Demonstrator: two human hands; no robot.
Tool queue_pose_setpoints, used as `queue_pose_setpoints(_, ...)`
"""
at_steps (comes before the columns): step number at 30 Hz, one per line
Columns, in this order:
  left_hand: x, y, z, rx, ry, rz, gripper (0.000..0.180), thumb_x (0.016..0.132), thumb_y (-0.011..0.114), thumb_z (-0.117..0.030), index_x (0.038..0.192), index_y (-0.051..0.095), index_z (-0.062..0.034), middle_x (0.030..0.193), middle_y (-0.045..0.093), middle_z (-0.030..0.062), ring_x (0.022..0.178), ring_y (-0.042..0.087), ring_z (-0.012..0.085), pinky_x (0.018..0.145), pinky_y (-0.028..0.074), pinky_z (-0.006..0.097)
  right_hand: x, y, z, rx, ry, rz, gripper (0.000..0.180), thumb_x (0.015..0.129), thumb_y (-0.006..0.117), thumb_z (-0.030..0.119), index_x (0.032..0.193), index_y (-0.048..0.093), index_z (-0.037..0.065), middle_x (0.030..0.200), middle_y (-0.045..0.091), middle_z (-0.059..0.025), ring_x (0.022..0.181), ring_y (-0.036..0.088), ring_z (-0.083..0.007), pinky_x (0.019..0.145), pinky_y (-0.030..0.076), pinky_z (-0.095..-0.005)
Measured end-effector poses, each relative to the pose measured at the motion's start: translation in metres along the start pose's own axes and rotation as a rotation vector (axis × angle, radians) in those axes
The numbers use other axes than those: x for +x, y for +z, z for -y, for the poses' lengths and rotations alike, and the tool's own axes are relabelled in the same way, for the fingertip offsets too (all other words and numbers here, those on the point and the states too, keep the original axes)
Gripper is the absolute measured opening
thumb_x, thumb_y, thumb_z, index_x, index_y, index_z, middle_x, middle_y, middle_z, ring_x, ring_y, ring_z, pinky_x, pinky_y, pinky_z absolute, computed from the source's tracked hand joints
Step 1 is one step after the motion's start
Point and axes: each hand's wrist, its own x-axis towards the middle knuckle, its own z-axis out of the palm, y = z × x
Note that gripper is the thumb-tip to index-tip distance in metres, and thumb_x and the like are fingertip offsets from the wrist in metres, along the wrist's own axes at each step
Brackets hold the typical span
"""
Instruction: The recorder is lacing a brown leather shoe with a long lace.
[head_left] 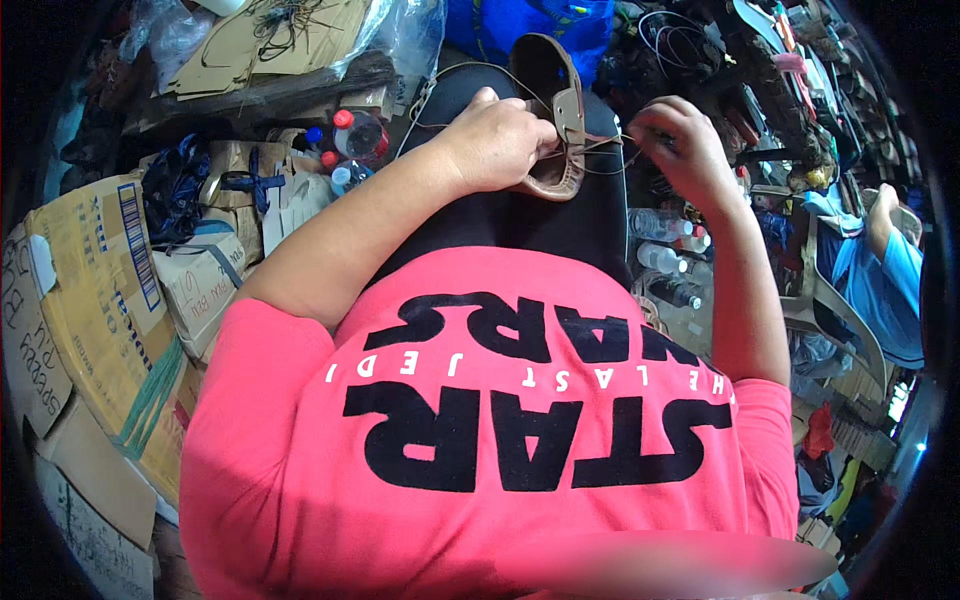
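A shoe (568,115) sat on our lap (470,222)
Our left hand (500,142) gripped its side, partly hiding it; our right hand (678,145) curled by the thread (605,140), its hold unclear. Bottles (660,258) flanked us; boxes (90,265) stood left, a blue bag (592,25) beyond.

Brown shoe (570,112); pink shirt (560,520) with black and white lettering (625,430); black trousers (470,222); bright blue bag (482,28).

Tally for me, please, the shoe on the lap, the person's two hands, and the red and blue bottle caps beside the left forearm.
Shoe: 1
Hands, left hand and right hand: 2
Red caps: 2
Blue caps: 2
Total: 7
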Motion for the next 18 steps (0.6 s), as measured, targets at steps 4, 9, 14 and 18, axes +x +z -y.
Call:
queue_pose_setpoints(4,-0.003,0.005,0.004,-0.001,0.049,-0.065,0.013,0.084,0.056,-0.018,0.092,0.066,-0.0156,0.082,0.063,0.0051,0.090,0.059,0.0251,0.079,0.037,0.041,0.008,0.021,0.036,-0.463,-0.236,0.296,0.009,0.080,0.057,0.016,0.089,0.061,0.013,0.080,0.063,-0.0056,0.084,0.060,-0.0250,0.082,0.041,-0.0388)
queue_pose_setpoints(9,-0.024,-0.011,0.012,0.118,0.115,-0.068,0.011,0.084,0.055,-0.017,0.090,0.064,-0.0145,0.080,0.061,0.0044,0.085,0.059,0.0239,0.078,0.037,0.040,0.002,0.024,0.013,-0.341,-0.297,0.282,0.014,0.077,0.054,0.006,0.089,0.057,0.012,0.075,0.060,-0.0059,0.085,0.059,-0.0261,0.078,0.040,-0.0399)
queue_pose_setpoints(14,-0.081,-0.054,0.046,0.073,-0.043,-0.293,0.004,0.080,0.065,-0.011,0.084,0.064,-0.0117,0.079,0.063,0.0035,0.079,0.059,0.0208,0.079,0.040,0.035,-0.038,0.000,-0.042,0.145,0.369,0.188,0.008,0.080,0.066,0.013,0.085,0.064,0.007,0.079,0.065,-0.0042,0.075,0.060,-0.0186,0.076,0.043,-0.0316)
queue_pose_setpoints(18,-0.048,-0.068,0.000,-0.750,0.125,-0.346,0.008,0.086,0.063,-0.012,0.084,0.063,-0.0042,0.088,0.064,0.0046,0.087,0.058,0.0146,0.084,0.042,0.030,-0.009,-0.006,-0.013,0.946,0.295,-0.121,0.022,0.087,0.065,0.022,0.093,0.066,0.001,0.088,0.065,-0.0035,0.082,0.057,-0.0106,0.080,0.044,-0.0262)
